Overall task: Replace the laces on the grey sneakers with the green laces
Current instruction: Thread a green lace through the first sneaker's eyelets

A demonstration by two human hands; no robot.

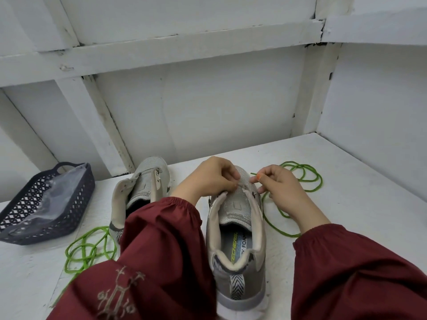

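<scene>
- The near sneaker [238,229] stands upright on the white table [346,204], heel toward you and toe pointing away, with its tongue and 2 eyelet rows lying open.
- Your left hand [210,179] sits over the toe end of the near sneaker. Its fingers are curled and the fingertips pinch the fabric at the far end of the eyelet rows.
- Your right hand [282,188] is just right of that same spot, thumb and forefinger pinching the tip of 1 green lace [302,179].
- The tip pokes out toward the near sneaker's toe, close to your left fingertips. You cannot tell whether it has entered an eyelet.
- The rest of that green lace lies in loose loops on the table right of the near sneaker, and 1 strand runs back along the shoe's right side under your wrist.
- The second sneaker [143,188] stands just left of the near sneaker, facing the same way and partly hidden by your left arm.
- The second green lace [87,248] lies coiled left of the near sneaker, by the second sneaker's heel.
- A dark basket [46,204] sits well left of the near sneaker and holds a clear plastic bag [53,195].
- Your dark red sleeves [161,250] flank the near sneaker on both sides.
</scene>
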